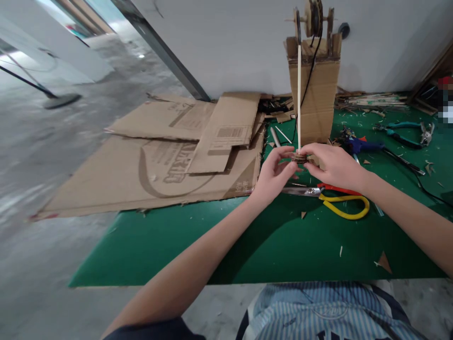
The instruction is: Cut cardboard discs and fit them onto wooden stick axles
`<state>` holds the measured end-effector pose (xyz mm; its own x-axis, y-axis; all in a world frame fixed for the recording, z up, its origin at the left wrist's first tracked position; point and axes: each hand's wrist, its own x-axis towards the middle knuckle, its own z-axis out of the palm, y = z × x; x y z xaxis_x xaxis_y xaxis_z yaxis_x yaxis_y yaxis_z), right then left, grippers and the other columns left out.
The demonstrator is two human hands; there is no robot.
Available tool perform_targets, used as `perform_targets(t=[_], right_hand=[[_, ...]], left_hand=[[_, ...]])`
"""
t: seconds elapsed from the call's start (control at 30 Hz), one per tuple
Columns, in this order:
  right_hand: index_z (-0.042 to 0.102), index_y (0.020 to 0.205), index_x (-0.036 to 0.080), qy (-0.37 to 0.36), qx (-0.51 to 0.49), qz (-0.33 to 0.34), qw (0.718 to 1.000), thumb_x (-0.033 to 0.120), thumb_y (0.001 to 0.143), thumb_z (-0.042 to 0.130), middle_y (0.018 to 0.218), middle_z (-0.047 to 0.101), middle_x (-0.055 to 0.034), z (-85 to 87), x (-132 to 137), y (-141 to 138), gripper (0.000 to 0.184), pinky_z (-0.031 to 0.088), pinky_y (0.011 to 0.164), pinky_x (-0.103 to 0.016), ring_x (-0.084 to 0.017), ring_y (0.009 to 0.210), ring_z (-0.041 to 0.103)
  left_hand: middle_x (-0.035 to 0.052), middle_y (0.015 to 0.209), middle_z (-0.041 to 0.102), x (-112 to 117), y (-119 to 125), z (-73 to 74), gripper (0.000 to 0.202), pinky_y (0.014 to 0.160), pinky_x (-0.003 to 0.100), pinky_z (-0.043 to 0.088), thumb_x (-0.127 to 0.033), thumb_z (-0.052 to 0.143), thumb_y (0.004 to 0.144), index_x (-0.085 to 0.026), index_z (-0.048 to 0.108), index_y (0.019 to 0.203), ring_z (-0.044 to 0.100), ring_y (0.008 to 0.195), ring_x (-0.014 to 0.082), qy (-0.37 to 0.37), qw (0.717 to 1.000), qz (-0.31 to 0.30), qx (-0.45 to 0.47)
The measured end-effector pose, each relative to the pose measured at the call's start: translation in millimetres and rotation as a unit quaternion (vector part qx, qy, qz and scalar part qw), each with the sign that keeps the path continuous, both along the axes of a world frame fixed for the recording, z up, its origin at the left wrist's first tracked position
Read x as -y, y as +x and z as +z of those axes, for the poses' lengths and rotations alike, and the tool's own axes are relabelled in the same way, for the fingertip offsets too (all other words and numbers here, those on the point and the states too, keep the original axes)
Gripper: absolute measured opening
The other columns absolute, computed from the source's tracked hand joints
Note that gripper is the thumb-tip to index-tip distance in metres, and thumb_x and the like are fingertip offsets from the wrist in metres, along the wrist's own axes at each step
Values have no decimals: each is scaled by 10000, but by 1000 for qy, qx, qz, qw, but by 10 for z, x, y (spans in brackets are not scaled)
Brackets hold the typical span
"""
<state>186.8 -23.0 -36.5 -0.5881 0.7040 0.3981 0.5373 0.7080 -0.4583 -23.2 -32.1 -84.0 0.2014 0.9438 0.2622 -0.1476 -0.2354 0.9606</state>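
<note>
Both my hands meet over the green mat and pinch a small stack of round cardboard discs. A thin wooden stick rises upright out of the discs. My left hand grips the discs from the left with thumb and fingers closed. From the right, my right hand closes its fingers on the same discs. Just behind stands a tall cardboard tower with a wheel and a black cord at its top.
Scissors with yellow and red handles lie under my hands. Flat cardboard sheets lie at the left, overhanging the mat. A blue glue gun, teal pliers, wooden sticks and cardboard scraps lie at the back right.
</note>
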Motion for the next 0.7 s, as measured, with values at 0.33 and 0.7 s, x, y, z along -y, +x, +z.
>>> perform_targets(t=[0.33,0.7], right_hand=[[670,1202,228,153,-38,57,986,227,1000,557,1168,706,-113,-21,-11,8,231,590,886,-432,-260,1082,677],[677,1157,213,22,-90,51,994,232,963,591,1107,762,-83,-47,-20,-49,214,584,798,-361,-200,913,712]], left_hand=[[73,1205,677,-26,-63,-88,252,843,248,633,-127,644,931,-222,658,1165,717,1086,148,310,929,108,-169],[46,989,757,35,-59,-71,227,787,233,633,-208,680,917,-190,629,1138,761,857,120,305,920,122,-213]])
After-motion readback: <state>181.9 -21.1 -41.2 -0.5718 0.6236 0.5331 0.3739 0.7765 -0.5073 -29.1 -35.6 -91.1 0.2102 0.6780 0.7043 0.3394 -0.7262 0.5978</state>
